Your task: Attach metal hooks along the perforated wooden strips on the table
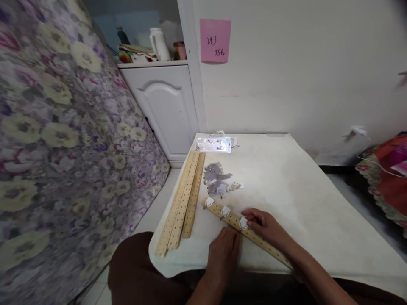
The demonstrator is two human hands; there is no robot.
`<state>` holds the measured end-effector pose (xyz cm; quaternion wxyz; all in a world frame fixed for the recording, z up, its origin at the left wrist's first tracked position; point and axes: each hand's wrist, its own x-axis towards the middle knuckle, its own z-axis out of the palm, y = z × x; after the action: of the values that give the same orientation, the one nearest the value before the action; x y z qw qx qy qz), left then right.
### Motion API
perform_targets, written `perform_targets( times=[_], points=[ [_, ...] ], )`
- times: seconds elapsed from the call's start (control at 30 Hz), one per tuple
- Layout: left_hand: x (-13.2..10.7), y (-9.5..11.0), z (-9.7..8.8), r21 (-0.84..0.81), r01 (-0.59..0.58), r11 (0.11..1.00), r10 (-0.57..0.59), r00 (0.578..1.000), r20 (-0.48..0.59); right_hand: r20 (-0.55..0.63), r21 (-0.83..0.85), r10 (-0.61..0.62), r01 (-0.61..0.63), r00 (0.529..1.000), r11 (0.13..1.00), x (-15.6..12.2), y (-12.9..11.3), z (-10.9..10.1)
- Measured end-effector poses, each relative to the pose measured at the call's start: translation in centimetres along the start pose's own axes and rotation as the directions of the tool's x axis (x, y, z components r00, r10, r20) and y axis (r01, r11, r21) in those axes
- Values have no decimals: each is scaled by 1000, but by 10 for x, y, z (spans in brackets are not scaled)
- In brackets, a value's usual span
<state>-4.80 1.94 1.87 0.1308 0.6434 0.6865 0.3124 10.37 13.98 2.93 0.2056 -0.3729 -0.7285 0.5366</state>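
Observation:
A pale wooden strip with holes [265,245] lies slantwise on the table before me. Three small white pieces sit along it, each with a thin curved part. My right hand [262,224] pinches the nearest white piece [243,223] with thumb and finger, its other fingers curled. Against the near edge of the strip, my left hand [224,249] is closed, knuckles up; its fingertips are hidden, so what they grip cannot be seen. Beyond the strip's far end lies a heap of small clear bags [213,173] with metal bits, and a loose white piece [235,186] beside it.
Several more holed wooden strips [187,186] lie along the table's left side. A clear package of metal pieces [213,144] rests at the far edge of the white-covered table [276,178]. A flowered curtain [79,127] hangs left, a white cabinet [162,101] stands behind.

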Motion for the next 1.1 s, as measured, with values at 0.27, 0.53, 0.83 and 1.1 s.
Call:
perform_targets(
  times=[0.27,0.53,0.83,1.1],
  points=[
    [-2,1,-1,34,-26,999,27,1000,-16,21,-15,24,-24,999,1000,-3,5,-11],
    [-6,-4,2,50,-54,997,54,999,-3,7,-130,106,-104,994,986,-30,8,-22],
    [-7,-7,3,16,-114,993,115,992,-55,-144,-456,79,-137,986,879,-59,-14,-4],
    [-8,-8,5,48,-141,989,144,987,-77,-171,-482,51,-129,984,867,-58,-10,3]
  ],
)
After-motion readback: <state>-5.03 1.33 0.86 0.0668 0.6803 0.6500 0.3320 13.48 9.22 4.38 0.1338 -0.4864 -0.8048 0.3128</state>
